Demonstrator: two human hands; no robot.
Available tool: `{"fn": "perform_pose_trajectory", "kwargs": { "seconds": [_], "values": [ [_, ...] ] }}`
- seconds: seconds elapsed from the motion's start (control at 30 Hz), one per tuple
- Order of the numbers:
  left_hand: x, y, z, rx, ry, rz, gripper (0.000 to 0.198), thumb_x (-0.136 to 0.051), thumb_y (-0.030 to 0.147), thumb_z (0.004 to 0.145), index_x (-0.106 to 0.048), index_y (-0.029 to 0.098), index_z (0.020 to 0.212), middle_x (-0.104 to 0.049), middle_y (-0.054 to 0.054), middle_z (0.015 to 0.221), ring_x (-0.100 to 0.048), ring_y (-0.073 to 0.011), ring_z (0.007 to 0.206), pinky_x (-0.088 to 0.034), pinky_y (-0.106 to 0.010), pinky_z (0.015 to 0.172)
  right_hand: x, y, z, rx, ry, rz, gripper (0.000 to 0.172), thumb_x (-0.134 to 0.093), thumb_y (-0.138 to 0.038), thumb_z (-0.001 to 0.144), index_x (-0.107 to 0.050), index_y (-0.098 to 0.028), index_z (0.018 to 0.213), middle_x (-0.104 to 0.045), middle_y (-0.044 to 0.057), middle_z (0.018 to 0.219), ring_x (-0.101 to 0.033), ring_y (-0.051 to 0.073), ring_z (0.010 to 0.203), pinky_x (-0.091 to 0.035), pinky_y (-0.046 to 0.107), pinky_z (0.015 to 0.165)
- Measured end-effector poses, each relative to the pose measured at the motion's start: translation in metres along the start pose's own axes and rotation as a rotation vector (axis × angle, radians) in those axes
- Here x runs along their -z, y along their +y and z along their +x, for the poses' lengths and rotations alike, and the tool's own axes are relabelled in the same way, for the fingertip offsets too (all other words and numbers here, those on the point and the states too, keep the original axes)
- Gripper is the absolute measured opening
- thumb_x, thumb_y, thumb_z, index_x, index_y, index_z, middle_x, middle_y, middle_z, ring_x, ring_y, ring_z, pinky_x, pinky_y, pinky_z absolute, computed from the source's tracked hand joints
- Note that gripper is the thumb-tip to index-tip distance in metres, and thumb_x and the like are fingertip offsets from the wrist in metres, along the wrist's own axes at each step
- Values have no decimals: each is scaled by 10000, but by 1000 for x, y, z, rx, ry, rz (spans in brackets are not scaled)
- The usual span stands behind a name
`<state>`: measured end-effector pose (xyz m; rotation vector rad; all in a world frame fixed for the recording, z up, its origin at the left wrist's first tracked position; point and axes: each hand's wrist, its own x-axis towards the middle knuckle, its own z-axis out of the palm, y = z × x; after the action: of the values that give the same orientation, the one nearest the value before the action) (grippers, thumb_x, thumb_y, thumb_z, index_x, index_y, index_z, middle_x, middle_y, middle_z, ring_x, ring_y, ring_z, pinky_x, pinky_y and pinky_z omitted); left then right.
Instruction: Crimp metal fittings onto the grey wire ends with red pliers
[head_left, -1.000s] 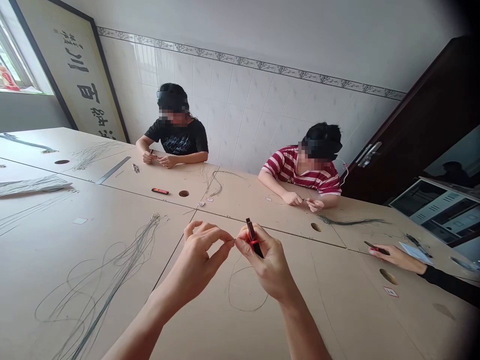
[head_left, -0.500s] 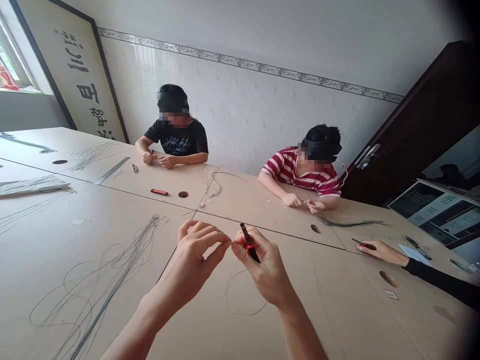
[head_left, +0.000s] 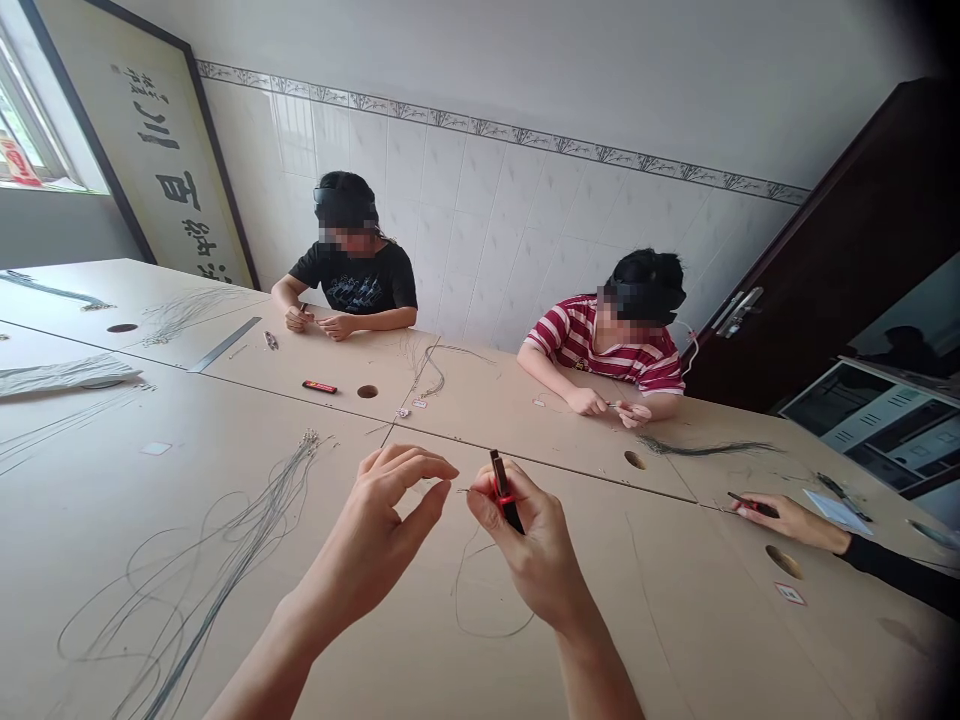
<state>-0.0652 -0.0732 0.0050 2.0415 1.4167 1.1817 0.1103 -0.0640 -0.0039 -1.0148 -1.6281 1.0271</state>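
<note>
My left hand [head_left: 386, 525] is open over the table, its thumb and index tips slightly apart with nothing visible between them. My right hand [head_left: 529, 535] is closed around a small black-and-red hand tool [head_left: 504, 492], whose kind I cannot make out. Between its thumb and index finger it also pinches a thin grey wire [head_left: 463, 490]; the short end points at my left fingertips. The wire's loop [head_left: 480, 632] hangs or lies below my right hand. Left of my left forearm lies a loose bundle of similar wires [head_left: 259, 535], small fittings gathered at its far end.
Two people sit across the table [head_left: 360, 660], both handling small items. At the right, another person's hand [head_left: 795, 520] holds a dark tool. Round holes [head_left: 367, 392] pierce the tabletop. A metal ruler [head_left: 225, 345], a black-and-red item [head_left: 319, 387] and more wire bundles [head_left: 697, 447] lie about.
My left thumb and index finger have parted and drawn slightly left, off the wire end. My right hand has shifted slightly right, still holding tool and wire. The hand at far right moved right.
</note>
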Motion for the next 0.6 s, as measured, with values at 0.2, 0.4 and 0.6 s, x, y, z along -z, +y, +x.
{"fn": "perform_pose_trajectory", "kwargs": {
  "seconds": [0.2, 0.4, 0.6],
  "values": [
    [-1, 4, -1, 86, -64, -37, 150, -539, 338, 896, -674, 307, 952, -668, -23, 1038, -566, -241, 1047, -518, -366, 793, -2, 3, -2, -20, 1, 34, 231, -565, -420, 906, -530, -215, 805, -474, -2, 788, -366, 114, 642, -318, 248, 561],
    [-1, 3, 1, 78, -92, -26, 143, -533, 335, 905, -670, 297, 885, -671, -10, 978, -575, -226, 1000, -505, -345, 777, -1, 5, -2, -21, 6, 18, 237, -572, -420, 904, -529, -212, 798, -470, -8, 773, -355, 108, 628, -311, 250, 554],
    [-1, 3, -1, 49, -90, 10, 162, -504, 325, 925, -630, 268, 842, -662, -6, 911, -570, -213, 948, -483, -352, 802, -1, 5, -4, -30, 2, 13, 233, -567, -420, 908, -524, -217, 801, -460, -15, 756, -337, 107, 615, -305, 252, 558]
  ]
}}
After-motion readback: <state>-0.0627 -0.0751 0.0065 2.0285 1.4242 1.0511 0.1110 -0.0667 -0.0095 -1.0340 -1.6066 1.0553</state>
